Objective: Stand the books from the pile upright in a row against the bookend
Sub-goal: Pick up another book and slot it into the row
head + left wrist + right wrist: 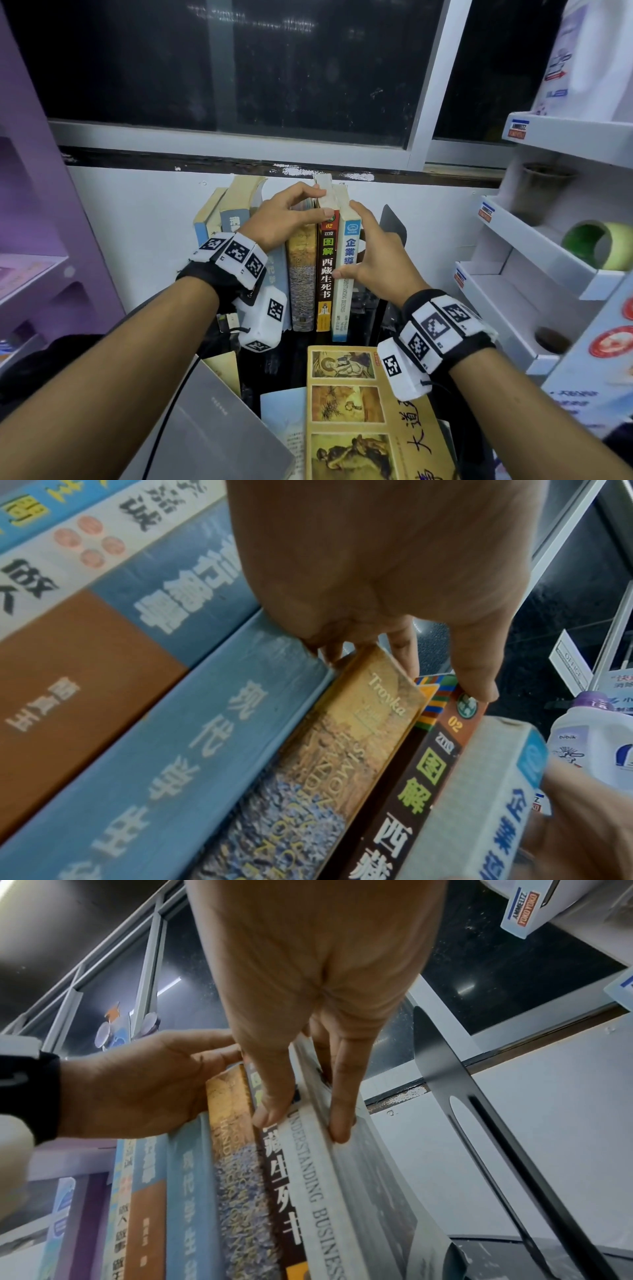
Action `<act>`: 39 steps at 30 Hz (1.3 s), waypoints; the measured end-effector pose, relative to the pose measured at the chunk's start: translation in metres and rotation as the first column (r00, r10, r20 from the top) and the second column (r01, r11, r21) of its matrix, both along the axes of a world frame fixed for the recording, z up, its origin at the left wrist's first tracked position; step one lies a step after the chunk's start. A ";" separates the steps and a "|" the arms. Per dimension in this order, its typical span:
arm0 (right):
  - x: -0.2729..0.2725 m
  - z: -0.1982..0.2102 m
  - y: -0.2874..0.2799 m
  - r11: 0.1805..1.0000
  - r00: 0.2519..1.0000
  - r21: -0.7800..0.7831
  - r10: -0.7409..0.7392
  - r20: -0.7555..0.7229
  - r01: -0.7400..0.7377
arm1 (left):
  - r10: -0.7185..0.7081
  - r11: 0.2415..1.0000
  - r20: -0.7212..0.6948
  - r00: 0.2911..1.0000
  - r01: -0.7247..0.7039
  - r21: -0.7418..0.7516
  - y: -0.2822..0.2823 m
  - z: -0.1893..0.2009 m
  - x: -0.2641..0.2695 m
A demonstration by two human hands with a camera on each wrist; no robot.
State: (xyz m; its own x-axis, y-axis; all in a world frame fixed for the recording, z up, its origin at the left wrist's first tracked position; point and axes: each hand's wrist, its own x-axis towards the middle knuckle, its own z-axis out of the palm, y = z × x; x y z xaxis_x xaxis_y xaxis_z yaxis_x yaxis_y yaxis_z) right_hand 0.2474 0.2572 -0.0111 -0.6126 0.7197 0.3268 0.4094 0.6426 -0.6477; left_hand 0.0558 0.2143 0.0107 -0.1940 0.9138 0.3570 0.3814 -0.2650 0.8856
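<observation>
A row of books stands upright on the dark desk. At its right end is a white book (pixel 342 301) (pixel 318 1191), with a dark red-topped book (pixel 324 274) (pixel 421 777) and a gold book (pixel 301 274) to its left. My left hand (pixel 320 202) (pixel 441 674) pinches the top of the dark book, thumb on its spine. My right hand (pixel 359 240) (pixel 303 1123) grips the white book, thumb on the spine and fingers on the right cover. The black metal bookend (pixel 394 222) (pixel 445 1064) stands to the right, a gap away. The pile lies nearer me: a yellow illustrated book (pixel 359 411) and a grey book (pixel 219 428).
A white tiered rack (pixel 534 240) with a green tape roll (pixel 596 243) crowds the right side. A purple shelf unit (pixel 51 205) stands at the left. The white wall and window sill are right behind the row. A white bottle (pixel 592 737) shows beyond the books.
</observation>
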 end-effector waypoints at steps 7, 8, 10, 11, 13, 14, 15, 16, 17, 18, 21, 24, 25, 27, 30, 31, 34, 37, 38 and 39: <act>-0.009 -0.003 0.014 1.000 1.000 -0.002 -0.026 -0.015 0.026 | 0.005 1.000 -0.010 1.000 -0.005 -0.013 -0.002 0.001 0.001; -0.010 -0.003 0.016 1.000 1.000 -0.004 -0.021 -0.016 0.021 | 0.008 1.000 -0.011 1.000 -0.008 -0.011 -0.002 0.002 0.002; -0.010 -0.003 0.018 1.000 1.000 -0.008 -0.012 -0.018 0.012 | 0.006 1.000 -0.011 1.000 -0.006 -0.009 -0.003 0.002 0.001; -0.010 -0.003 0.019 1.000 1.000 -0.012 -0.011 -0.017 0.011 | 0.005 1.000 -0.014 1.000 -0.005 -0.009 -0.003 0.002 0.001; -0.009 -0.003 0.018 1.000 1.000 -0.018 -0.008 -0.013 0.008 | 0.003 1.000 -0.012 1.000 -0.003 -0.013 -0.003 0.002 0.002; -0.009 -0.003 0.018 1.000 1.000 -0.017 -0.006 -0.010 0.006 | 0.004 1.000 -0.013 1.000 -0.004 -0.014 -0.003 0.002 0.002; -0.009 -0.004 0.019 1.000 1.000 -0.015 -0.004 -0.005 0.004 | 0.005 1.000 -0.014 1.000 -0.006 -0.014 -0.004 0.002 0.002; -0.009 -0.004 0.019 1.000 1.000 -0.013 -0.003 0.003 0.003 | 0.008 1.000 -0.015 1.000 -0.008 -0.015 -0.004 0.002 0.002; -0.009 -0.004 0.018 1.000 1.000 -0.009 -0.003 0.014 0.003 | 0.008 1.000 -0.017 1.000 -0.008 -0.015 -0.005 0.002 0.003; -0.009 -0.004 0.018 1.000 1.000 -0.005 -0.004 0.025 0.004 | 0.010 1.000 -0.020 1.000 -0.011 -0.017 -0.005 0.001 0.003; -0.010 -0.003 0.015 1.000 0.999 0.001 -0.013 0.050 0.013 | 0.022 1.000 -0.037 0.999 -0.022 -0.018 -0.007 0.001 0.005; -0.010 -0.001 0.010 1.000 0.998 0.010 -0.029 0.056 0.029 | 0.034 0.999 -0.040 0.999 -0.035 -0.013 -0.010 0.003 0.008; -0.010 -0.001 0.008 0.999 0.998 0.015 -0.037 0.054 0.036 | 0.039 0.999 -0.042 0.998 -0.039 -0.011 -0.011 0.004 0.009; -0.011 -0.001 0.005 0.999 0.998 0.022 -0.047 0.036 0.046 | 0.043 0.999 -0.033 0.999 -0.044 -0.016 -0.012 0.004 0.010; -0.011 0.000 0.000 0.999 0.999 0.033 -0.041 0.013 0.041 | 0.062 0.998 -0.039 0.997 -0.063 -0.019 -0.017 0.005 0.015; -0.011 0.000 -0.001 0.999 0.999 0.034 -0.040 0.008 0.040 | 0.070 0.997 -0.044 0.997 -0.071 -0.020 -0.018 0.005 0.016; -0.009 0.002 -0.005 0.999 0.999 0.028 -0.039 0.000 0.039 | 0.072 0.997 -0.043 0.996 -0.073 -0.020 -0.027 0.006 0.024; -0.005 0.005 -0.012 0.999 0.999 -0.001 -0.037 -0.009 0.037 | 0.094 0.995 -0.095 0.991 -0.095 -0.005 -0.035 0.005 0.026; -0.004 0.007 -0.015 0.999 0.999 -0.006 -0.037 -0.007 0.037 | 0.100 0.995 -0.119 0.988 -0.101 0.001 -0.038 0.005 0.027; -0.002 0.009 -0.018 0.999 0.999 -0.008 -0.037 -0.003 0.037 | 0.104 0.995 -0.128 0.986 -0.105 0.002 -0.041 0.004 0.027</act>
State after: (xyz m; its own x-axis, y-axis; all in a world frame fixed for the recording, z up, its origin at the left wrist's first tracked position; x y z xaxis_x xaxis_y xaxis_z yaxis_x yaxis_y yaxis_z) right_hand 0.2455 0.2388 -0.0026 -0.5849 0.7441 0.3227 0.4306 0.6221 -0.6539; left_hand 0.0831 0.1736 0.0147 -0.2414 0.8926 0.3808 0.5168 -0.2139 0.8290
